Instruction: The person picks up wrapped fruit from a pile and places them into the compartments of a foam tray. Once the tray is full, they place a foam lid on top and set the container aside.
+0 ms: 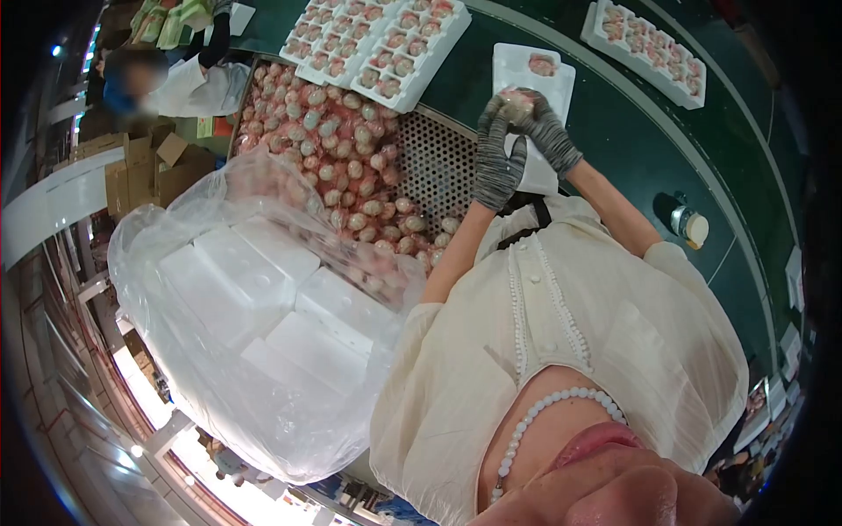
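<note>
Both my hands wear grey knitted gloves and meet over a white foam tray [559,96]. Between them is an egg in clear plastic wrap [517,107]. My left hand [496,167] touches it from the left, with the fingers curved around its side. From the right, the fingers of my right hand [545,127] curl over it; part of the egg is hidden by the gloves. A single wrapped egg with reddish print [541,64] sits in the tray's far end, just beyond my fingers.
Left lies a heap of wrapped eggs [342,167] on a perforated metal surface [434,158]. Filled egg trays [373,44] stand behind it, another tray [649,53] farther right. A plastic bag of foam boxes [263,298] is near left. A jar [693,228] stands right. Another person [202,88] works far left.
</note>
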`<move>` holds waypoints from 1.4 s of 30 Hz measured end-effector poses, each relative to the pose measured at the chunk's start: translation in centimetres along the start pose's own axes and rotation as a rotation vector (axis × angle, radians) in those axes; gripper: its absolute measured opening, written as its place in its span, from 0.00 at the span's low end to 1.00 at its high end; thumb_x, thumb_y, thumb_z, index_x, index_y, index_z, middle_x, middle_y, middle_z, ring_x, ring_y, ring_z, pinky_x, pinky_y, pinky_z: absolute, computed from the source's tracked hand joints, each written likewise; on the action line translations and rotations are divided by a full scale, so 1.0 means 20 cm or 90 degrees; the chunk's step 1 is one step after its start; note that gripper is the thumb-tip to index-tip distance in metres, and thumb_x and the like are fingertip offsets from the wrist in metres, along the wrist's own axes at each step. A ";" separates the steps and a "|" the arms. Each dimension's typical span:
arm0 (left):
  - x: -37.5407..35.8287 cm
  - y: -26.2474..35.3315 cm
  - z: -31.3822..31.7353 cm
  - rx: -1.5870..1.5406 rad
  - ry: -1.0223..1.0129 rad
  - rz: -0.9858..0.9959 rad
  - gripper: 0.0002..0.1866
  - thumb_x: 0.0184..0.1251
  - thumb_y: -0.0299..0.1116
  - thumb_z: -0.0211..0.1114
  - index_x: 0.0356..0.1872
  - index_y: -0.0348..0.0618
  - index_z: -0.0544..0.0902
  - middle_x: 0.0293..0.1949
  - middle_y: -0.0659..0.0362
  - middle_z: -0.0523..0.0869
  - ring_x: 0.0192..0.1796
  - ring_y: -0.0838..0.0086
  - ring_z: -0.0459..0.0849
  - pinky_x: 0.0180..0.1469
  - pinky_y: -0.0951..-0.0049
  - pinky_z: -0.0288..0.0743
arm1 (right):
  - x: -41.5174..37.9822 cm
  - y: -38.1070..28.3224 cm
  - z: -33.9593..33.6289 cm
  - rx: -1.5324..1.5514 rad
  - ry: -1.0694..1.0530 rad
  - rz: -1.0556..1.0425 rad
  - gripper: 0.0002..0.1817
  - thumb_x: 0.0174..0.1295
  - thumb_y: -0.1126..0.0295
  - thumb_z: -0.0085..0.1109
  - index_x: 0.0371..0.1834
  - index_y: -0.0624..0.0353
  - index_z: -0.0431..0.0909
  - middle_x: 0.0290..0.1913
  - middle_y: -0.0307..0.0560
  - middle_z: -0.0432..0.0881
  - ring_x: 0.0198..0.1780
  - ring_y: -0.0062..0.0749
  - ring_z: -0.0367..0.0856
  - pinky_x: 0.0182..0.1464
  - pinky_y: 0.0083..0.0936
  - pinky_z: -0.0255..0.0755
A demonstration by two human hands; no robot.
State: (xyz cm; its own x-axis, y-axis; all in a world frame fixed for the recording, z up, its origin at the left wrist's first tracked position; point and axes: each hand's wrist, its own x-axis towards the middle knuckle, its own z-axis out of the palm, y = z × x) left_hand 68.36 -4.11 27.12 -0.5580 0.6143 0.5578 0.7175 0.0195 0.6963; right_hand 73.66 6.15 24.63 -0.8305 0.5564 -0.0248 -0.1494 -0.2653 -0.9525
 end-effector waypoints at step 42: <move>0.46 -0.30 0.05 -0.926 -0.346 -0.703 0.12 0.53 0.31 0.61 0.38 0.39 0.75 0.33 0.59 0.77 0.32 0.78 0.74 0.32 0.81 0.73 | 0.28 -0.42 -0.29 0.005 -0.214 0.216 0.29 0.49 0.54 0.58 0.54 0.52 0.64 0.43 0.35 0.73 0.37 0.17 0.72 0.31 0.12 0.69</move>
State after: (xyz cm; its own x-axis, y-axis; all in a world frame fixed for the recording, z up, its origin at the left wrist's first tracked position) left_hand 59.37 2.16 27.64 -0.0771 0.9451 -0.3177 -0.8342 0.1133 0.5396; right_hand 73.46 16.00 30.75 -0.9606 0.1517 -0.2330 0.1572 -0.3948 -0.9052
